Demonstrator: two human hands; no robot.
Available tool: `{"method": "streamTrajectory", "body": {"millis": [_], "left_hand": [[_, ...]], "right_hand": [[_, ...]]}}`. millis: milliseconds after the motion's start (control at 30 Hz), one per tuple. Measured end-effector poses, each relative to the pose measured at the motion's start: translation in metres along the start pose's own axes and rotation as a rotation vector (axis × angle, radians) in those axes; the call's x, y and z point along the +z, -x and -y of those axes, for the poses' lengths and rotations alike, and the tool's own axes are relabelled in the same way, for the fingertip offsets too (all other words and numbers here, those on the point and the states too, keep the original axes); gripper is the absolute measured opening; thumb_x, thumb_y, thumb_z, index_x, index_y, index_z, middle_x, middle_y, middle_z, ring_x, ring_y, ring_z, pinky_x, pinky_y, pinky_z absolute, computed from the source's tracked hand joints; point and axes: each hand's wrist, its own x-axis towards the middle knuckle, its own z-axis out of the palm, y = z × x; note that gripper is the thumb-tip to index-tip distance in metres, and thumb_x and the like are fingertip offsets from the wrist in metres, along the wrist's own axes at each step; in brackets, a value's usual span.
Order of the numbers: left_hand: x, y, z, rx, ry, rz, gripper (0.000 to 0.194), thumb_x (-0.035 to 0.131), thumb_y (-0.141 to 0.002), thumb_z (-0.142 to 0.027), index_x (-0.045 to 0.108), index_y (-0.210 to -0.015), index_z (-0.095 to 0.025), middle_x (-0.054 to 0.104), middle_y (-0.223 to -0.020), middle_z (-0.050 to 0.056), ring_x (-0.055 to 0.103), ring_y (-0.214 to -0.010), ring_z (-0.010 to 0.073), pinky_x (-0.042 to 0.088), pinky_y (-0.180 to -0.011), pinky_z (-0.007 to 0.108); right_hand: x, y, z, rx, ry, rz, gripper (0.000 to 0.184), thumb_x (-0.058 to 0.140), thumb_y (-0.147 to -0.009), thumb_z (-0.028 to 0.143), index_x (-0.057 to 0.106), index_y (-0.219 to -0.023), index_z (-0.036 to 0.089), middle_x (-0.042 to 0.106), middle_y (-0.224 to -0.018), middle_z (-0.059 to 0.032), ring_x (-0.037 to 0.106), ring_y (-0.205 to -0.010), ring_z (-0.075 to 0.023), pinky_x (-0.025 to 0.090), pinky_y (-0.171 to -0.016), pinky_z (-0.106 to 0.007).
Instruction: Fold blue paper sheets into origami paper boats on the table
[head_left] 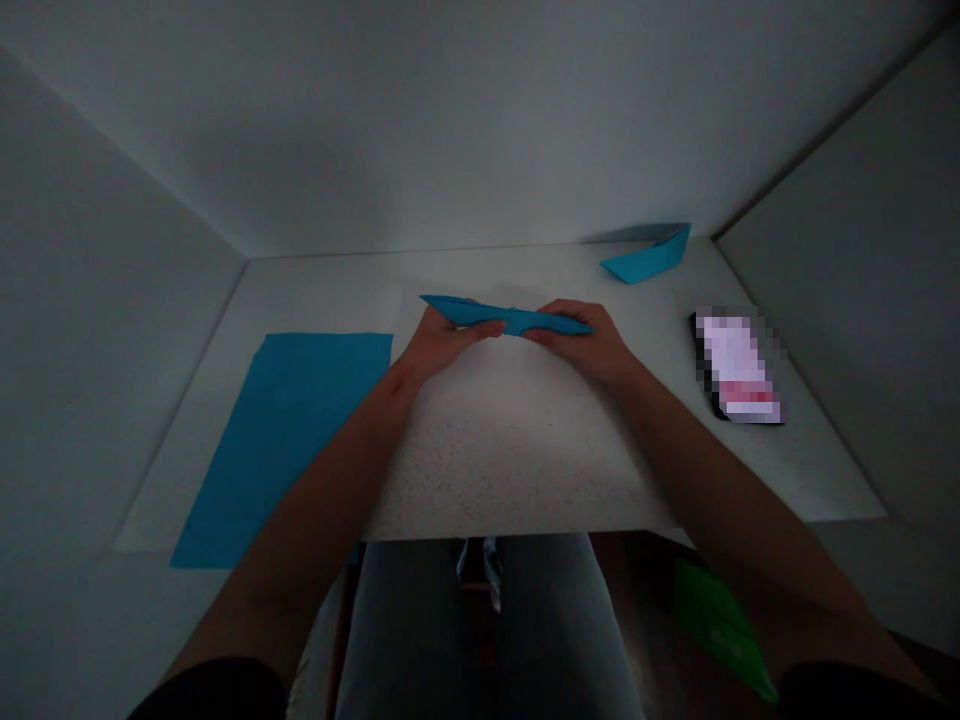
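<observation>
Between my two hands is a blue folded paper boat, long and narrow, held level above the middle of the table. My left hand pinches its left half, the thumb along the near side; a pointed tip sticks out to the left. My right hand grips the right half the same way, thumb in front and fingers behind. Both thumbs lie close to the boat's centre. The fingers behind the paper are partly hidden.
A stack or sheet of blue paper lies at the left, overhanging the front edge. Another blue paper boat stands at the back right. A phone with a lit, blurred screen lies at the right. Walls enclose the white table.
</observation>
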Motion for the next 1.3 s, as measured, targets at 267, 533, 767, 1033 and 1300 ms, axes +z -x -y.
{"method": "streamTrajectory", "body": {"millis": [267,533,767,1033,1300], "left_hand": [[-0.008,-0.01,0.009,0.037,0.113,-0.269,0.065,0.081,-0.091,-0.083,0.077,-0.085,-0.018,0.077,-0.08,0.005,0.075,-0.078,0.0178,0.065,-0.076,0.03],[-0.015,-0.019,0.012,0.073,0.143,-0.492,0.059,0.075,-0.1,-0.078,0.072,-0.087,-0.02,0.059,-0.067,-0.002,0.058,-0.06,0.0099,0.047,-0.055,0.018],[-0.016,-0.019,0.012,0.063,0.213,-0.501,0.058,0.068,-0.104,-0.078,0.072,-0.092,-0.022,0.051,-0.061,-0.005,0.047,-0.049,0.0096,0.037,-0.046,0.02],[-0.015,-0.023,0.016,-0.002,0.286,-0.554,0.07,0.055,-0.104,-0.089,0.072,-0.097,-0.022,0.07,-0.086,0.005,0.057,-0.057,0.0112,0.045,-0.05,0.023],[-0.023,-0.024,0.016,-0.124,0.34,-0.549,0.073,0.052,-0.104,-0.09,0.075,-0.098,-0.022,0.072,-0.091,0.007,0.053,-0.055,0.0109,0.046,-0.05,0.024]], "right_hand": [[-0.007,0.0,0.001,0.062,0.157,0.007,0.055,0.078,-0.094,0.072,0.071,-0.083,0.019,0.057,-0.066,0.0017,0.048,-0.062,-0.0131,0.036,-0.06,-0.029],[-0.006,0.002,-0.002,-0.042,0.237,0.19,0.083,0.034,-0.116,0.081,0.086,-0.117,0.016,0.073,-0.077,-0.0043,0.058,-0.062,-0.0136,0.048,-0.066,-0.028],[-0.01,0.004,-0.005,-0.257,0.324,0.146,0.056,0.064,-0.113,0.06,0.071,-0.156,0.024,0.083,-0.124,-0.0089,0.069,-0.076,-0.0142,0.058,-0.077,-0.028],[-0.009,0.002,-0.015,-0.322,0.436,0.242,0.04,0.055,-0.117,0.047,0.083,-0.127,0.02,0.084,-0.103,-0.0059,0.074,-0.081,-0.0158,0.058,-0.081,-0.027],[-0.019,0.02,0.008,-0.055,0.582,-0.16,0.046,0.041,-0.121,0.046,0.068,-0.149,0.023,0.085,-0.129,-0.0081,0.075,-0.069,-0.0168,0.065,-0.086,-0.036]]}}
